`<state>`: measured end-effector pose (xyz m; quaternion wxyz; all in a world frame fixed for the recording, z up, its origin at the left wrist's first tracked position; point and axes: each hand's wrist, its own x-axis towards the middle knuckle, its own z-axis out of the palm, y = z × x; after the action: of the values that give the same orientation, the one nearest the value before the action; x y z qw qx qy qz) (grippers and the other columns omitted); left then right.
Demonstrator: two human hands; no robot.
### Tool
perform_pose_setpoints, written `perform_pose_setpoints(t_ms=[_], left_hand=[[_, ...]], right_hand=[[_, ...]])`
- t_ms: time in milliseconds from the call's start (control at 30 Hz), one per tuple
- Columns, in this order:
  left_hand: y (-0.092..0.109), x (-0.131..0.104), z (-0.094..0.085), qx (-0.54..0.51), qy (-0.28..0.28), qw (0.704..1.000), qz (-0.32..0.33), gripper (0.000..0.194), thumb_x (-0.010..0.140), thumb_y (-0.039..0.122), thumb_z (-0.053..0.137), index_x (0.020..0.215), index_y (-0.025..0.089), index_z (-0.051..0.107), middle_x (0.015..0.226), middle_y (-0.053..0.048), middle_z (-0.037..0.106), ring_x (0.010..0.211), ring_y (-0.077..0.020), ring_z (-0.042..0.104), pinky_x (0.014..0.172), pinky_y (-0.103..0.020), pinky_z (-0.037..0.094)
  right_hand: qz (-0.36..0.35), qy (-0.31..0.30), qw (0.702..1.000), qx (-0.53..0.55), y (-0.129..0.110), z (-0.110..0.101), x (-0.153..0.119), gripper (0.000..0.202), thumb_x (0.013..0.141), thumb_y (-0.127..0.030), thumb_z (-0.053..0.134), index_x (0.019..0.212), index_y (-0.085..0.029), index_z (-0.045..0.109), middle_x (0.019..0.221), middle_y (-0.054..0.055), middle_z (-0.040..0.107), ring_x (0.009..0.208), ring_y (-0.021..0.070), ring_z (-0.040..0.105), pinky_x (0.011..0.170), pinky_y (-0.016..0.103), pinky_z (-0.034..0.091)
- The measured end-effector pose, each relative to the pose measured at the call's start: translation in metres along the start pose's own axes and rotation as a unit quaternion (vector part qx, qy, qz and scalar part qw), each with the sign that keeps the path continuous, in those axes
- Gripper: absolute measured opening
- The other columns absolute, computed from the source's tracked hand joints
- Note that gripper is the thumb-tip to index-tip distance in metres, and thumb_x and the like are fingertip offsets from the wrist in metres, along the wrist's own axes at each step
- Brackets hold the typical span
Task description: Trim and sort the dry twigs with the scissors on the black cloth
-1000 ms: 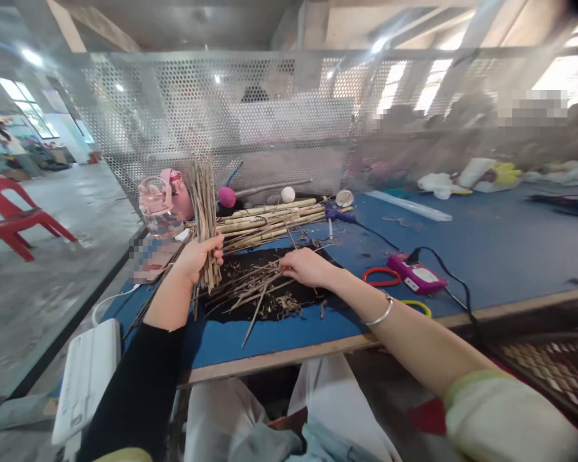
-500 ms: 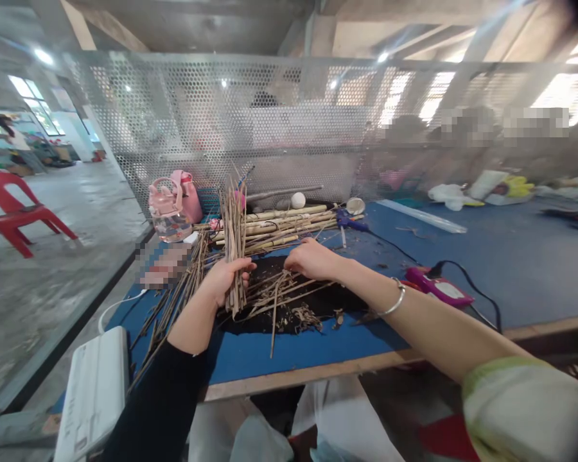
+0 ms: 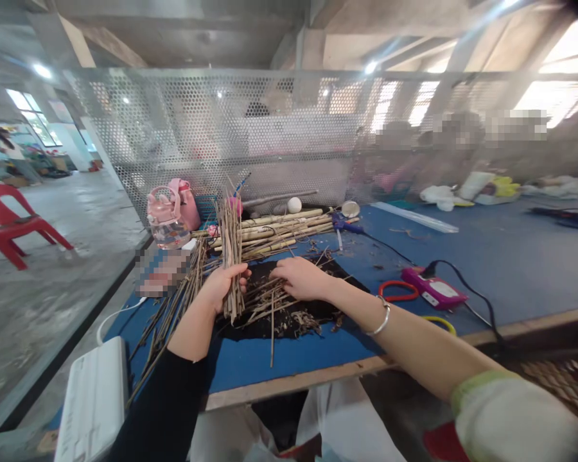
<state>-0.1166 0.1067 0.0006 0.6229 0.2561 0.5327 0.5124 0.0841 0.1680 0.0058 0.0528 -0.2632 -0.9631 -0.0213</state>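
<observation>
My left hand (image 3: 225, 287) is wrapped round an upright bundle of thin dry twigs (image 3: 232, 240), thumb across the front. To its right, my right hand (image 3: 302, 278) is palm down over loose twigs (image 3: 264, 301) strewn on a black cloth (image 3: 354, 277). Its fingers curl down and together among the twigs; whatever is between the fingertips is hidden. One twig (image 3: 272, 330) sticks out toward the table's front edge. Crumbled dry bits (image 3: 306, 323) lie on the cloth's near part.
Behind my hands lie bamboo sticks (image 3: 279, 224) and a blue glue gun (image 3: 344, 224). Long twigs (image 3: 173, 308), a white power bank (image 3: 94, 394) and a pink bottle (image 3: 166, 221) are at left. Red-handled scissors (image 3: 399, 290) and a magenta device (image 3: 436, 289) with a cord stand right.
My right hand has moved slightly left and down over the loose twigs. My left hand still grips the bundle in nearly the same place. The view has shifted a little.
</observation>
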Motion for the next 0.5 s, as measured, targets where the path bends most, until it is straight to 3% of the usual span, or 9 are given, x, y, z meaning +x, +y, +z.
perform_pose_setpoints(t_ms=[100,167,333,500], left_hand=[[0.001,-0.001,0.000,-0.001,-0.001,1.000,-0.002,0.017,0.079,0.022,0.057,0.066,0.010,0.058,0.042,0.002,0.050,0.033,-0.0068,0.047,0.034,-0.015,0.041],[0.001,-0.002,0.001,-0.003,-0.001,1.000,-0.005,0.016,0.079,0.021,0.057,0.067,0.011,0.057,0.043,0.002,0.050,0.033,-0.0071,0.049,0.034,-0.015,0.041],[0.001,-0.005,0.003,-0.007,-0.010,1.000,-0.016,0.016,0.078,0.022,0.058,0.068,0.010,0.057,0.044,0.002,0.050,0.034,-0.0072,0.049,0.034,-0.015,0.041],[-0.002,0.000,0.002,-0.010,-0.027,0.999,-0.019,0.016,0.077,0.021,0.060,0.067,0.009,0.058,0.044,0.002,0.049,0.034,-0.0068,0.048,0.036,-0.016,0.043]], right_hand=[[0.114,-0.012,0.993,0.014,0.014,-0.002,-0.013,0.035,0.072,-0.017,0.053,0.105,-0.023,0.064,0.093,0.005,0.068,0.086,0.0188,0.060,0.070,0.025,0.040],[0.144,-0.037,0.989,0.016,0.023,0.001,-0.019,0.032,0.071,-0.020,0.057,0.100,-0.025,0.067,0.087,0.002,0.069,0.080,0.0178,0.061,0.064,0.023,0.040],[0.136,-0.013,0.991,0.004,0.030,0.005,-0.019,0.020,0.079,-0.024,0.053,0.089,-0.024,0.070,0.096,0.004,0.065,0.086,0.0166,0.060,0.067,0.022,0.040],[0.098,0.082,0.992,-0.005,0.027,-0.009,-0.009,0.026,0.087,-0.020,0.043,0.094,-0.021,0.068,0.112,0.005,0.062,0.091,0.0153,0.058,0.071,0.023,0.040]])
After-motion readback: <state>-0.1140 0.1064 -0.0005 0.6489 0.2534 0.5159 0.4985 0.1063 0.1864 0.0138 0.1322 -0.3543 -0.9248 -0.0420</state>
